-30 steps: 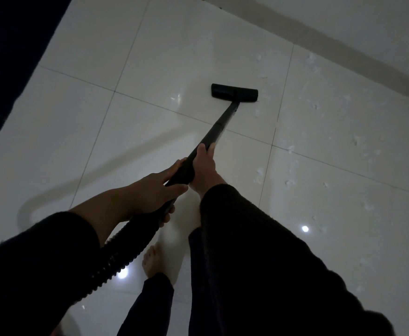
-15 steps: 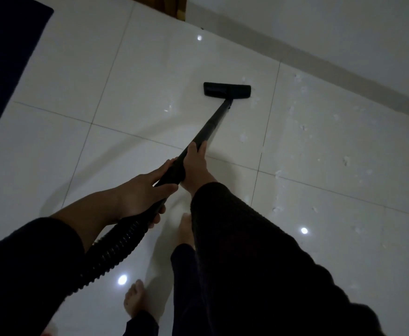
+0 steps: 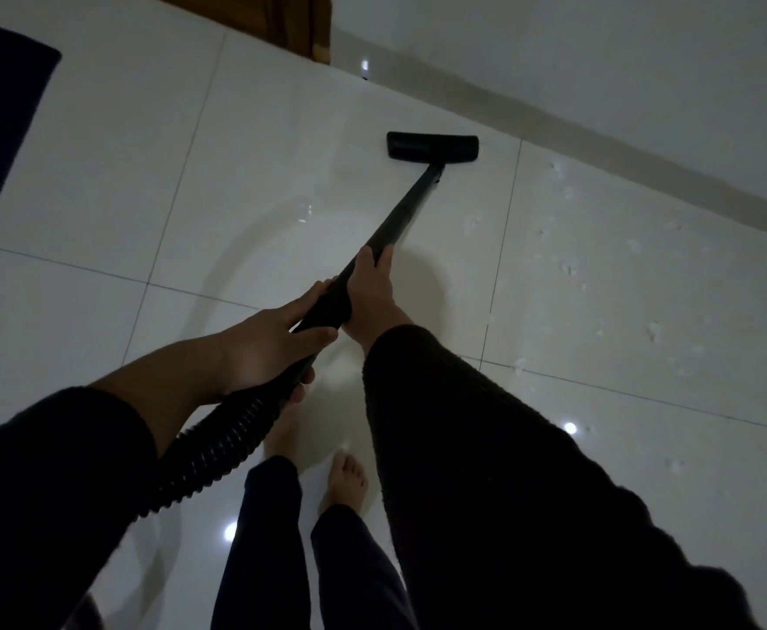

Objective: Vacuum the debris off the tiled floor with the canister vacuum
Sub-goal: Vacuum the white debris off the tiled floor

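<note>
Both hands wrap fingers around the black wand (image 3: 400, 220), left hand (image 3: 268, 347) below right hand (image 3: 370, 295), its long axis running toward the upper-right floor head (image 3: 432, 147).

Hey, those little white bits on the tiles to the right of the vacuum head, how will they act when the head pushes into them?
The white bits look thin, flaky and small, so probably very light and apt to scatter or skid on the glossy floor. They lie loose and apart, so the vacuum head would likely shove some aside rather than trap them. Probably soft, not brittle, though the dim view leaves that unsure.
</note>
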Motion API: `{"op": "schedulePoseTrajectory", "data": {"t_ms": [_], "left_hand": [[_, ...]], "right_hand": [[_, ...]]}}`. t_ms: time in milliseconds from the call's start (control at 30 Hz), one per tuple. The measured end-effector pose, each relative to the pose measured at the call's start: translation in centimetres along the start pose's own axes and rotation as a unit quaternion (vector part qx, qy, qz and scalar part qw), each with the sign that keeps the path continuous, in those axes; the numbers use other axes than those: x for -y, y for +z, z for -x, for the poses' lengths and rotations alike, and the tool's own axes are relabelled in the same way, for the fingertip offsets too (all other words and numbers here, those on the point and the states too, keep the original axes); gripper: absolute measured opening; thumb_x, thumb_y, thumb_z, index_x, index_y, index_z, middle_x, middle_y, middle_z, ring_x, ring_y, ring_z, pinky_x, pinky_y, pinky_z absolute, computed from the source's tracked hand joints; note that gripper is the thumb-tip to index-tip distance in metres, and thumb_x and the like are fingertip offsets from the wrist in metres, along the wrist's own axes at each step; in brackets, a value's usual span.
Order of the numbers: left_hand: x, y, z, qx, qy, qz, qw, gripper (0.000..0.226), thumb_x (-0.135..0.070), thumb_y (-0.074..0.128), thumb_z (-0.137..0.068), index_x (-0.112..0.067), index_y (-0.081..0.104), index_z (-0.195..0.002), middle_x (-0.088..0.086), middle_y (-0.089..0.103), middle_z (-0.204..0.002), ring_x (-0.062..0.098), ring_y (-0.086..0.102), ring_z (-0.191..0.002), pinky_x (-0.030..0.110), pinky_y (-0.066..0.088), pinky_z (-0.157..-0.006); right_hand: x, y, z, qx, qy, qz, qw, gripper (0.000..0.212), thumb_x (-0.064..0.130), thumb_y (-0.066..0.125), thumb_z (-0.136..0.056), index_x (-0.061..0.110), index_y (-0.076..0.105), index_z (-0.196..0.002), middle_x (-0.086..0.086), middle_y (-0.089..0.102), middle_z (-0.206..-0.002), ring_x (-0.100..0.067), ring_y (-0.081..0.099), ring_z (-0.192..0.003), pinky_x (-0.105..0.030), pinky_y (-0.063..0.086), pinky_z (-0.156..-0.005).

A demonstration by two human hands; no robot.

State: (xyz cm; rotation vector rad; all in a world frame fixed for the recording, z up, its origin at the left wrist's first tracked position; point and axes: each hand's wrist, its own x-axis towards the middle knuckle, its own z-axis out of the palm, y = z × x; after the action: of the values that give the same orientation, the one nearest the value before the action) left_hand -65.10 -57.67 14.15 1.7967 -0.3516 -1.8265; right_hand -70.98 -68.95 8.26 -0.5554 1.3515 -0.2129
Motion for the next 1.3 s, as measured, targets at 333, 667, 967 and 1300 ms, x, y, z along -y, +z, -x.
{"op": "schedulePoseTrajectory", "data": {"t_ms": [333,667,967,1300], "left_hand": [[-6.2,-5.5,-2.4,0.019,-0.003,-0.019,1.000,0.063,-0.028,0.052,-0.096,-0.058,0.018,-0.139,0.013,0.056,-0.068,0.019,0.056,-0.047,0.029,0.049,-0.046],[-9.7,-7.3,-1.0,0.053,0.000,-0.047,0.997,0.061,-0.026,0.051,-0.097,-0.061,0.021,-0.137,0.008,0.055,-0.058,0.018,0.055,-0.045,0.028,0.048,-0.044],[-13.3,-4.1,-5.4,0.060,0.005,-0.098,0.993,0.060,-0.029,0.049,-0.097,-0.055,0.019,-0.141,0.013,0.057,-0.069,0.018,0.057,-0.046,0.027,0.049,-0.044],[-14.6,0.6,-5.8,0.036,-0.016,-0.081,0.996,0.063,-0.032,0.050,-0.096,-0.054,0.015,-0.144,0.013,0.055,-0.070,0.015,0.055,-0.042,0.024,0.048,-0.042]], "right_hand": [[5.4,4.7,-2.8,-0.037,-0.010,-0.038,0.999,0.055,0.030,0.034,-0.101,0.043,0.009,-0.149,-0.014,0.045,-0.126,-0.017,0.051,-0.072,-0.026,0.049,-0.054],[7.7,6.0,-1.7,-0.060,-0.021,-0.088,0.994,0.056,0.031,0.035,-0.101,0.046,0.007,-0.147,-0.016,0.041,-0.139,-0.020,0.052,-0.074,-0.028,0.051,-0.055],[10.9,1.9,-5.1,-0.072,-0.031,-0.109,0.991,0.056,0.031,0.035,-0.101,0.046,0.007,-0.147,-0.010,0.037,-0.141,-0.023,0.055,-0.080,-0.033,0.053,-0.066],[12.8,-2.4,-4.2,-0.046,-0.003,-0.094,0.994,0.055,0.032,0.034,-0.102,0.044,0.006,-0.148,-0.008,0.032,-0.145,-0.024,0.056,-0.085,-0.028,0.051,-0.061]]}}
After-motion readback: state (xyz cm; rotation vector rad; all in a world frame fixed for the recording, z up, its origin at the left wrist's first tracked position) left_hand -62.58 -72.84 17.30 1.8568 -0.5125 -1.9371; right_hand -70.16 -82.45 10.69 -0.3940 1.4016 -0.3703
